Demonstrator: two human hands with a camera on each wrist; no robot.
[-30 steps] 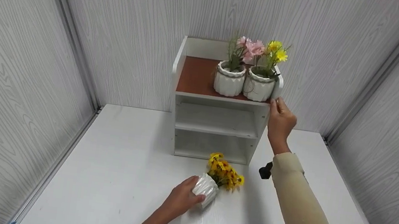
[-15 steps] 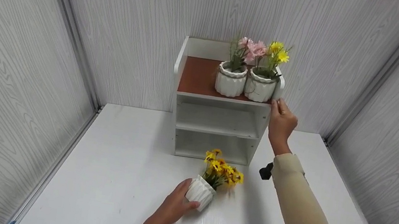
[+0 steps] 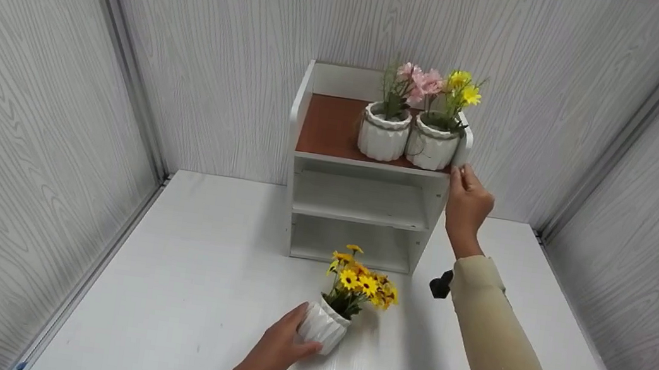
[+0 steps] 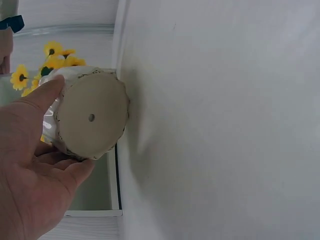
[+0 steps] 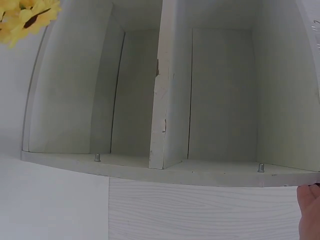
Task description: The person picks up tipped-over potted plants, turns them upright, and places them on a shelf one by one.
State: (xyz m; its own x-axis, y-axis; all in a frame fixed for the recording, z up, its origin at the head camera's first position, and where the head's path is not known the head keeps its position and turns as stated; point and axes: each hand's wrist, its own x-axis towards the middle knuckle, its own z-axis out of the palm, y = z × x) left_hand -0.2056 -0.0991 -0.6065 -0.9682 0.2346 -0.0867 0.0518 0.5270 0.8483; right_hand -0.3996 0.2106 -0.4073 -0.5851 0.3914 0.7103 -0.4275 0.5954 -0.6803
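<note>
My left hand (image 3: pixel 280 345) grips a white ribbed flower pot (image 3: pixel 324 329) with yellow daisy-like flowers (image 3: pixel 360 281), held tilted in front of the shelf. In the left wrist view the pot's round base (image 4: pixel 102 117) with its small hole faces the camera, thumb above and fingers below. My right hand (image 3: pixel 468 204) pinches the front right edge of the white shelf unit (image 3: pixel 367 164), just under its top board. On that brown top stand two similar pots, one with pink flowers (image 3: pixel 384 134) and one with yellow flowers (image 3: pixel 432 142), side by side at the right.
Two open compartments lie below the top, divided by a middle board (image 5: pixel 161 100) with chipped edges. The unit stands on a white table (image 3: pixel 197 269) against a wood-grain panel wall (image 3: pixel 236 71). A small black object (image 3: pixel 440 284) shows beside the right sleeve.
My left hand has drawn the pot slightly left and nearer, turning it more upright so the flowers point further up. The right hand keeps its place at the shelf edge.
</note>
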